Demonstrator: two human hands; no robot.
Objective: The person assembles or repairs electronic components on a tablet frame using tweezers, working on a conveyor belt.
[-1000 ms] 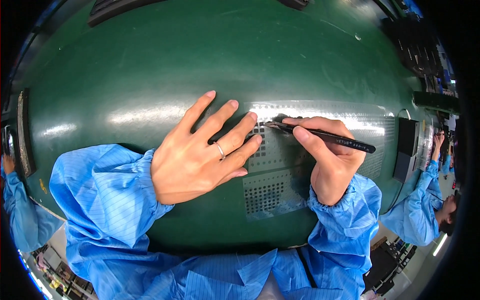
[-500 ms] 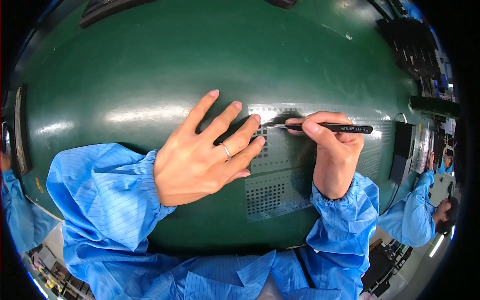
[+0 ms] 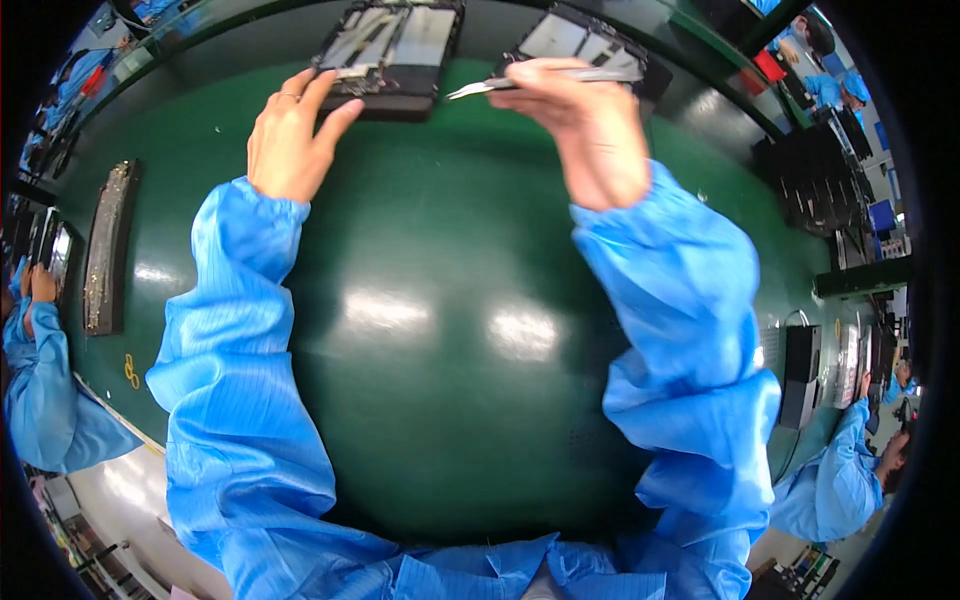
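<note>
The black fixture [image 3: 385, 105] is my landmark; it carries 1 uncovered device [image 3: 425, 40]. Well to its left, a long dark bar [image 3: 108, 250] lies on the green surface [image 3: 430, 230]. At its near left corner is the left hand [image 3: 285, 145]: the fingers are spread, the thumb stands apart, and 1 fingertip seems to touch the edge. Just right of the fixture, the tweezers [image 3: 610, 74] point toward it, and the fingers of the right hand [image 3: 590, 120] are clamped on them. Further right is the 2nd fixture [image 3: 655, 80], partly behind this hand.

In my judgement, the tips could scratch the device if the right hand swings too far left; uneven pressing by the left fingers could turn the fixture askew.

Compared with 0.5 s ago, both hands have left the clear sheet [image 3: 770, 345], right of the fixture, now mostly hidden by the right sleeve [image 3: 690, 300].
</note>
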